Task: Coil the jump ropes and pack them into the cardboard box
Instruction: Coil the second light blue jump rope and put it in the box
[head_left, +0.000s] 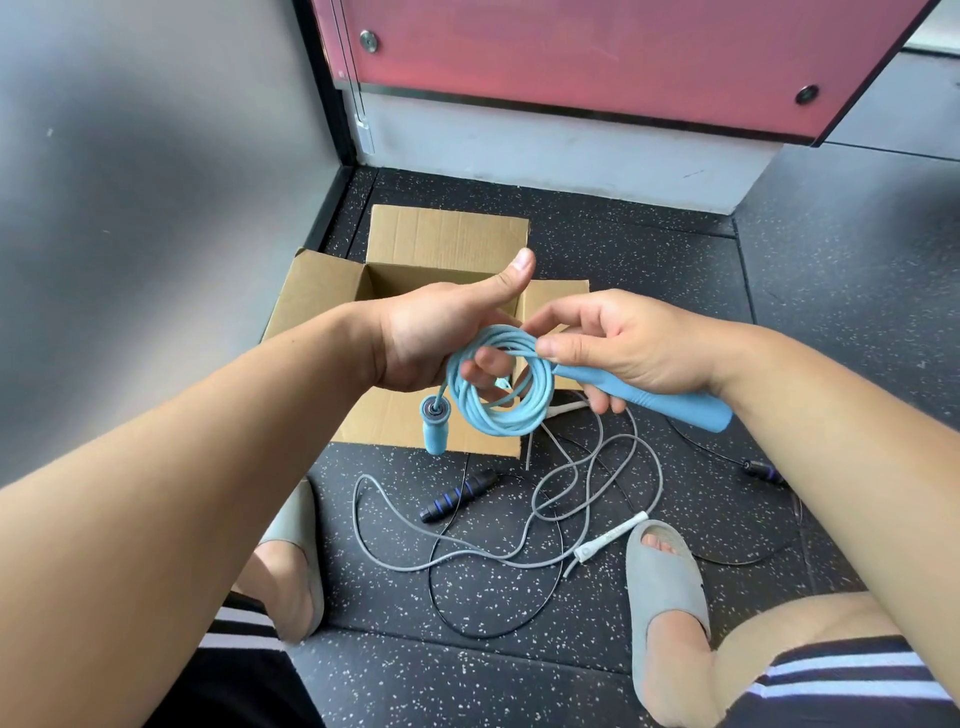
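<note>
Through the head camera, the left hand (441, 332) and the right hand (623, 348) meet in mid-scene over a light blue jump rope (493, 421), which is wound into a round coil of several loops. The left hand's fingers curl through the coil from the left with the thumb sticking up. The right hand pinches the coil's right side between thumb and forefinger, and its other fingers wrap one light blue moulded handle (670, 400). The other light blue foam-covered handle (435, 431) hangs from the coil's left side. The coil is held just above the near flap of an open brown cardboard box (311, 296), which sits on the black speckled rubber floor (675, 260). Nearer, a grey jump rope (587, 467) lies loose and tangled; faint marks on its white handle (613, 535) are too small to read. A thin black jump rope (457, 623) with a blue-ringed black handle (457, 493) crosses it. Grey slippers (665, 577) stand left and right.
</note>
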